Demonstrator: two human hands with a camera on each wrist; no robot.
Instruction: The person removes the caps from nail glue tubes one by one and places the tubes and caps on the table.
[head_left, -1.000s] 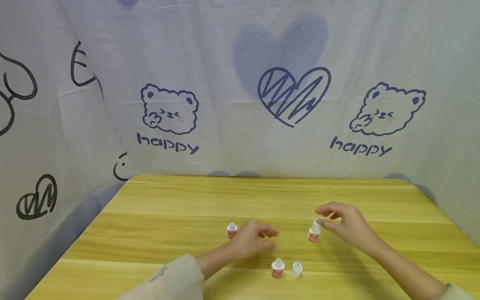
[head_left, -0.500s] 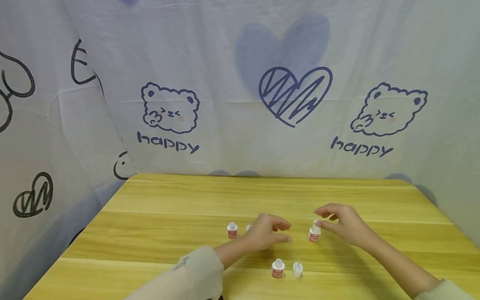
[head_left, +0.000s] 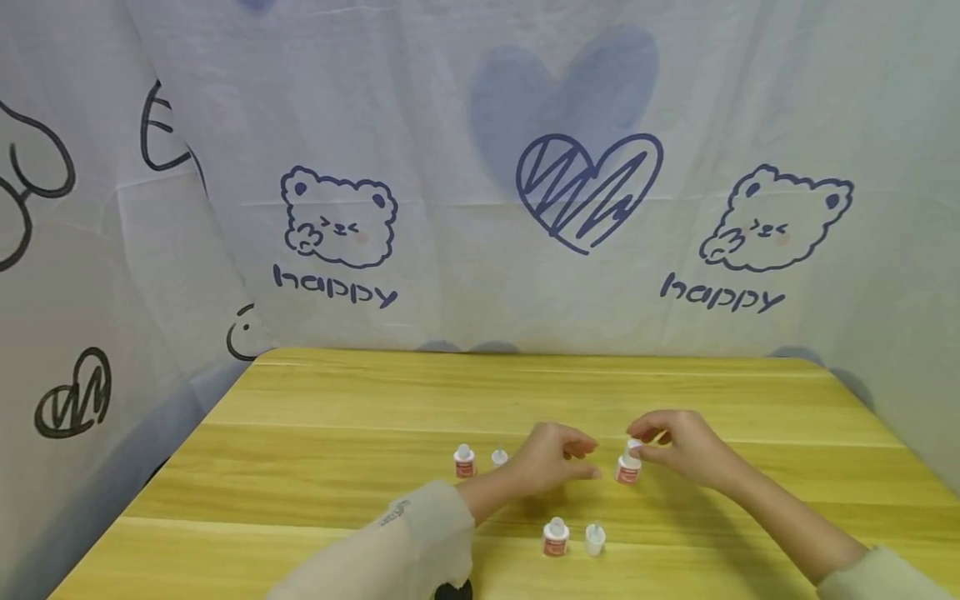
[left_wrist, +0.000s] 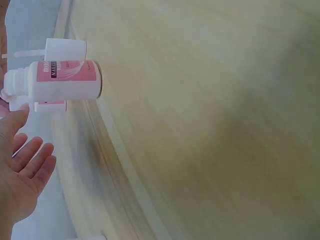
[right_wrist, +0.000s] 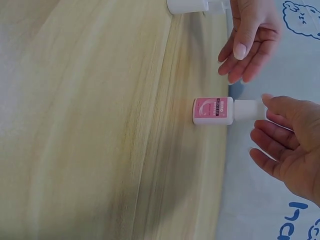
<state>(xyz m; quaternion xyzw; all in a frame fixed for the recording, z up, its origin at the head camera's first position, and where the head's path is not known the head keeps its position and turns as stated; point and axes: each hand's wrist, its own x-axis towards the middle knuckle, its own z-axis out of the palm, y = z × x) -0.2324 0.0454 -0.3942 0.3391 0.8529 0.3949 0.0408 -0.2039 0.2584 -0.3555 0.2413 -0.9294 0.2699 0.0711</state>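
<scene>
My right hand (head_left: 693, 446) pinches the white cap (right_wrist: 247, 110) of a small white bottle with a pink label (right_wrist: 212, 111), its thumb and fingertips at the top of the cap. This bottle stands upright on the table. Just left of it, my left hand (head_left: 555, 458) hovers with loosely bent fingers and holds nothing. A second such bottle (head_left: 555, 537) stands uncapped in front, its nozzle showing, with a white brush cap (head_left: 595, 539) upside down beside it. Further left stands a third uncapped bottle (head_left: 464, 461), near another upturned brush cap (head_left: 499, 457).
The wooden table (head_left: 337, 400) has a printed cloth (head_left: 450, 250) hanging behind it and another cloth (head_left: 75, 292) along its left side. My left forearm crosses the table between the left bottle and the front one.
My left hand has moved right toward the capped bottle, uncovering the brush cap by the left bottle. My right hand stays at the cap, its fingers slightly lower and closer around it.
</scene>
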